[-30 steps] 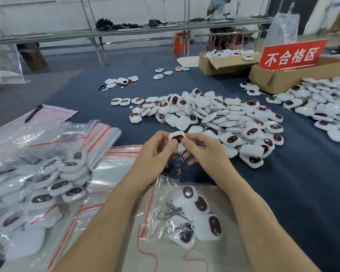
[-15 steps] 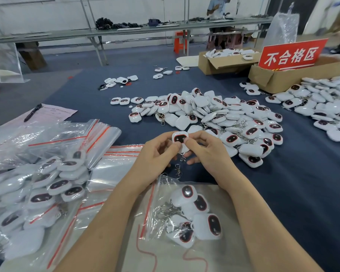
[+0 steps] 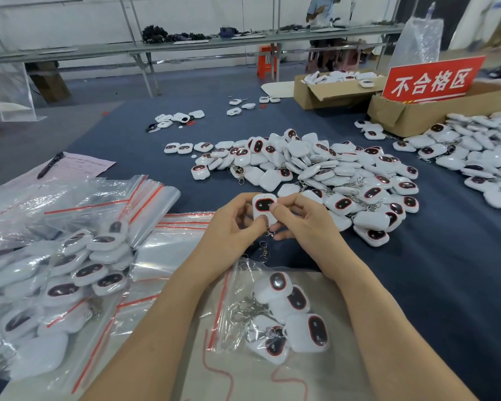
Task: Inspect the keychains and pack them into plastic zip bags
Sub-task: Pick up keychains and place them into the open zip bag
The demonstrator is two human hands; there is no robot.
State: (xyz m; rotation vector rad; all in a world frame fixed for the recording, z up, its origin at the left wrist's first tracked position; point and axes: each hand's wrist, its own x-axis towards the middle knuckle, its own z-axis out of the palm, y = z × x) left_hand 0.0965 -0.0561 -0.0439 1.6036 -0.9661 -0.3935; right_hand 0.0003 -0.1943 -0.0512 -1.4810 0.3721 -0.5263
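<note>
At the far left I see filled zip bags (image 3: 55, 285) heaped on the tabletop (image 3: 417, 285), each stuffed with white keychains. Behind them a pen (image 3: 50, 164) lies on a pink paper (image 3: 81, 166). Just right of the heap sits a stack of empty zip bags (image 3: 151, 198) with red seal strips.

In the middle, my left hand (image 3: 235, 227) and right hand (image 3: 304, 224) meet on one keychain (image 3: 262, 208). Both pinch it between thumb and fingers, holding it above the tabletop with its dark, red-rimmed oval facing up. The left thumb presses its lower white part and the right thumb sits at the oval's right edge. Its metal clasp (image 3: 263, 251) dangles below, between the hands.

Nearer me, between my forearms, an open zip bag (image 3: 229, 308) lies flat with several keychains inside.

Beyond the hands, and spreading right, a loose pile of keychains (image 3: 315, 166) covers the tabletop. Further right stand two cardboard boxes, the farther one (image 3: 321, 92) holding more keychains. The nearer one (image 3: 411, 114) carries a red sign (image 3: 431, 81) with white characters. A second pile of keychains (image 3: 486, 154) runs off the right edge.
</note>
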